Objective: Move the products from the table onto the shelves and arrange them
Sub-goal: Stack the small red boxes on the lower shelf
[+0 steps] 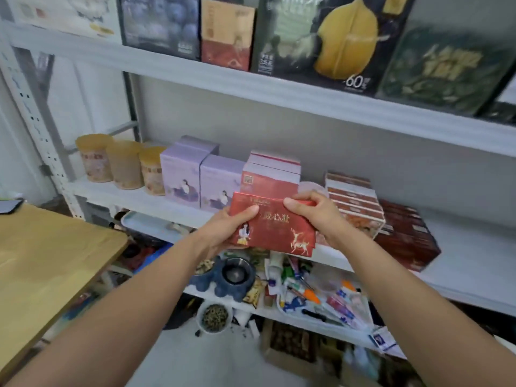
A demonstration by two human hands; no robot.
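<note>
A red box with a gold deer (275, 227) is held in the air in front of the middle shelf (145, 201). My left hand (227, 229) grips its left side, thumb on the front. My right hand (310, 212) grips its upper right corner. Right behind it on the shelf stands a stack of matching red and white boxes (272, 174). Left of that are two lilac boxes (203, 177) and three amber jars (122, 166). To the right lie stacked brown-and-white boxes (353, 199) and dark red boxes (406, 236).
The wooden table (47, 263) is at the left with a phone (9, 205) on its far corner. The top shelf (251, 85) carries large dark boxes. The lower shelf (279, 310) holds a blue bowl stand, tubes and clutter. A bowl and a carton sit on the floor.
</note>
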